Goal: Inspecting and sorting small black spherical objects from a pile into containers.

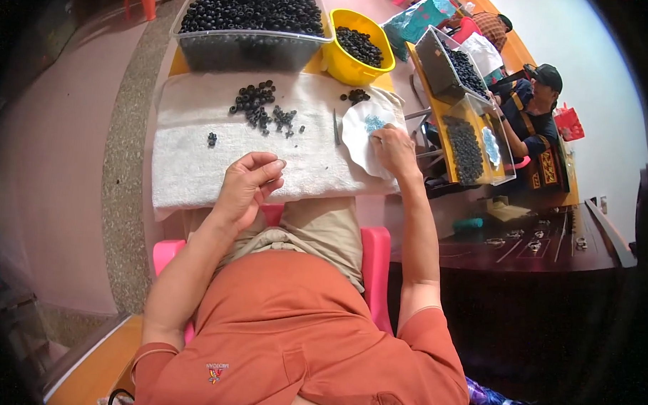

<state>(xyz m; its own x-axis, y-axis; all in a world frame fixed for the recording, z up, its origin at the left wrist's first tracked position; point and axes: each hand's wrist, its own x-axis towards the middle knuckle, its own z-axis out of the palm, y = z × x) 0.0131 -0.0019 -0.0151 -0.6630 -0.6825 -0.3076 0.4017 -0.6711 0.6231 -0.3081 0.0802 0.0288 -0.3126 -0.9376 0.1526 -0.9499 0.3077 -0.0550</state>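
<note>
My left hand [252,184] hovers over the front of a white towel [187,140], thumb and forefinger closed in a pinch; whatever sits between them is too small to make out. My right hand [395,149] reaches into a white scalloped plate [356,143], its fingers drawn together beside a small heap of light-blue bits [374,123]. Their tips are partly hidden. Loose black ring-like parts [254,104] lie scattered on the towel ahead of my left hand. A slim dark tool, perhaps tweezers [336,127], rests along the plate's left side.
Behind the towel stand a clear bin [236,51] full of black parts and a yellow basin [337,60] of similar pieces. A co-worker in a dark cap [547,78] sits at the right by another table with a clear tray [507,174]. A pink chair [376,265] surrounds me.
</note>
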